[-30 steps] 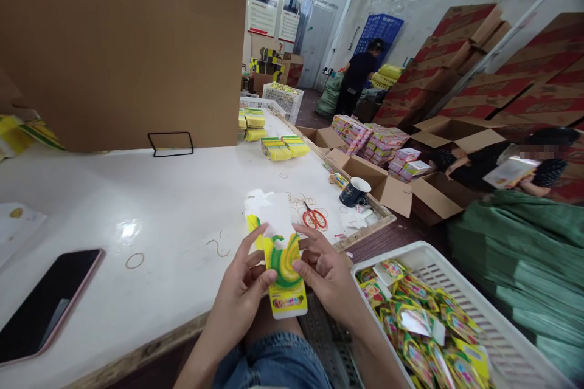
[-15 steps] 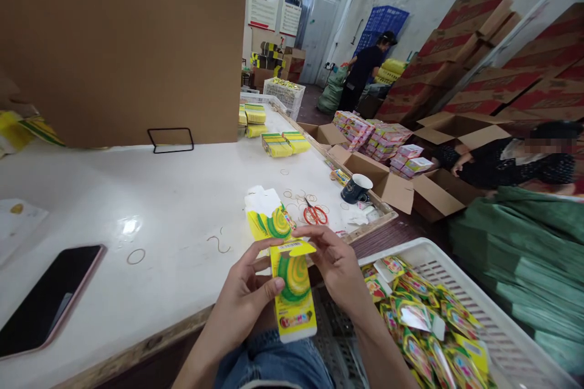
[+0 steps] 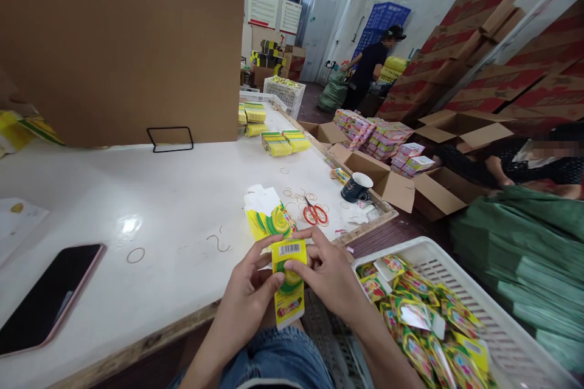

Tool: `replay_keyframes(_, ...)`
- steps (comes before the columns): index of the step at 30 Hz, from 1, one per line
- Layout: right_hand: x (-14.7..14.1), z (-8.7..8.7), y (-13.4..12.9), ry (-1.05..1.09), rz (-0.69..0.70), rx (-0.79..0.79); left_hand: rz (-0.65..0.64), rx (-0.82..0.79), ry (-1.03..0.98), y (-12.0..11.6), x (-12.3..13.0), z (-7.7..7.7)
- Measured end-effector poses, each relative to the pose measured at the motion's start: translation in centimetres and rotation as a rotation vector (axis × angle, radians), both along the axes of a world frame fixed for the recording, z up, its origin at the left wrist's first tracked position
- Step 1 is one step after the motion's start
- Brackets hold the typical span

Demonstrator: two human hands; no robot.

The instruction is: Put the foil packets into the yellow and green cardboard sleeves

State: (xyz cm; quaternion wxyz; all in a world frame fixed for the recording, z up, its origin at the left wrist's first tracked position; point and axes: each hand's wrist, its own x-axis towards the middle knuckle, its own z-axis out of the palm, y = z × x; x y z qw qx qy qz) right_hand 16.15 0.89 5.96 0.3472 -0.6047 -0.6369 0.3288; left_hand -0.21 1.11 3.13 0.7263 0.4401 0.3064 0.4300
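Note:
A small yellow and green carton (image 3: 289, 301) with a barcode at its top end is held over my lap, just off the table edge. My left hand (image 3: 253, 282) grips its left side, thumb on the front. From the right, my right hand (image 3: 328, 267) pinches it, with the thumb pressed across the printed swirl. Just beyond the fingers, another yellow and green carton (image 3: 269, 219) with white flaps lies on the white table (image 3: 173, 206). Many more cartons (image 3: 424, 316) fill a white plastic basket (image 3: 506, 340) to my right.
Red-handled scissors (image 3: 314, 213), rubber bands and a dark mug (image 3: 356, 187) sit toward the table's right edge. A phone (image 3: 48, 298) lies at left. A tall cardboard sheet (image 3: 123, 48) stands behind. Two people (image 3: 369, 64) work beyond, among open boxes (image 3: 365, 170).
The carton's barcode end flap, raised before, now lies flat in line with its front. My right thumb has come down onto the front, and the carton has tilted slightly.

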Motion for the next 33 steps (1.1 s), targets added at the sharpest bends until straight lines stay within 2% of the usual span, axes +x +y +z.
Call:
replay_keyframes(4,0.5,-0.5,-0.3,0.11,0.043,-0.008,-0.026,-0.048,-0.059,0.2,0.0,0.1)
replay_keyframes(8,1.3,-1.3,-0.4,0.203,-0.006,0.066,-0.043,-0.05,-0.074,0.2,0.1,0.2)
replay_keyframes(12,1.8,-2.0,-0.4,0.414,0.015,0.05,-0.042,-0.036,-0.076,0.1,0.7,0.3)
replay_keyframes(14,2.0,-2.0,-0.5,0.49,0.029,0.038,-0.012,-0.029,-0.053,-0.1,1.3,0.2)
replay_keyframes(17,2.2,-1.5,-0.9,0.481,-0.01,0.055,0.009,-0.009,-0.048,-0.5,2.3,-0.1)
replay_keyframes(21,2.3,-0.8,-1.5,0.411,-0.072,0.073,-0.039,-0.001,-0.13,-0.8,3.3,-0.4)
replay_keyframes(24,4.3,-0.3,-2.1,0.274,-0.095,0.051,-0.065,0.038,-0.093,-0.8,3.0,-0.4)
replay_keyframes(26,7.1,0.2,-2.6,0.034,-0.23,0.134,0.034,0.163,0.053,-0.4,2.3,-0.6)
replay_keyframes(29,11.0,0.7,-2.8,-0.433,-0.499,0.356,0.293,0.405,0.393,0.8,1.0,-1.6)
replay_keyframes(31,11.3,0.4,-1.9,-0.509,-0.488,0.391,0.37,0.503,0.551,1.7,0.6,-2.8)
replay_keyframes(33,9.1,-0.9,-0.1,-0.378,-0.365,0.306,0.366,0.566,0.622,2.4,0.6,-4.1)
